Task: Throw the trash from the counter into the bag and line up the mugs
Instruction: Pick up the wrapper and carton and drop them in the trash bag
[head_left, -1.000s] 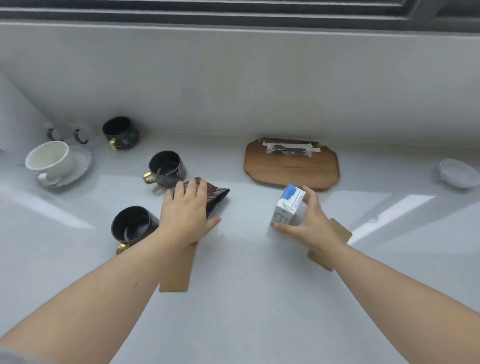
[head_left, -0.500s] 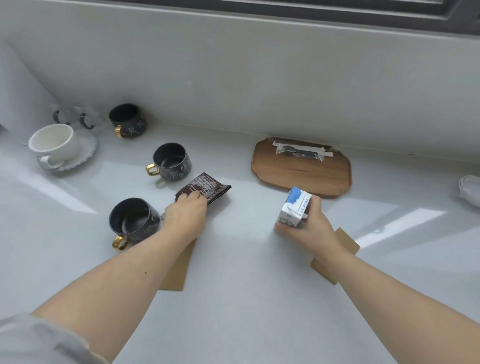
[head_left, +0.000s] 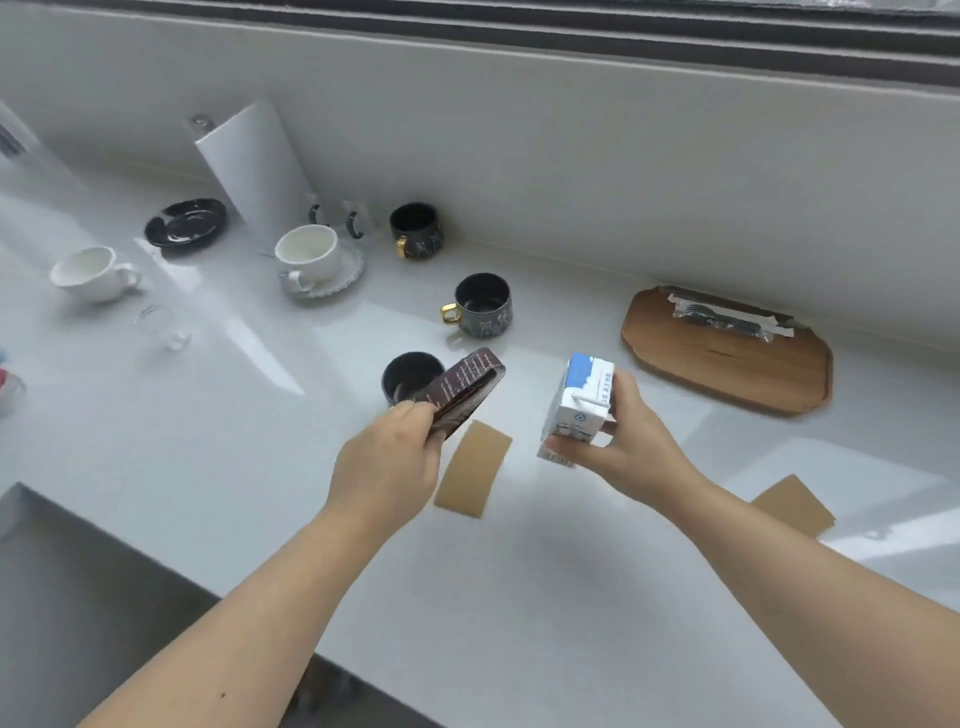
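Note:
My left hand (head_left: 387, 465) grips a dark brown snack wrapper (head_left: 460, 392), lifted above the white counter (head_left: 208, 441). My right hand (head_left: 631, 447) holds a small blue and white milk carton (head_left: 579, 402) off the counter. Three dark mugs with gold handles stand apart: one (head_left: 408, 376) partly behind the wrapper, one (head_left: 483, 306) further back, one (head_left: 416, 230) by the wall. Two tan cardboard sleeves lie flat, one (head_left: 474, 475) between my hands, one (head_left: 792, 506) to the right. No bag is in view.
A wooden tray (head_left: 727, 364) with a wrapped black fork (head_left: 727, 319) sits at the back right. To the left are a white cup on a saucer (head_left: 309, 257), another white cup (head_left: 91, 273), a black saucer (head_left: 186, 227) and a paper towel roll (head_left: 254, 166). The counter edge runs diagonally at bottom left.
Both hands have lifted their items off the counter: the left raised the wrapper, the right raised the carton. My view has swung left, bringing the paper towel roll and more cups into sight.

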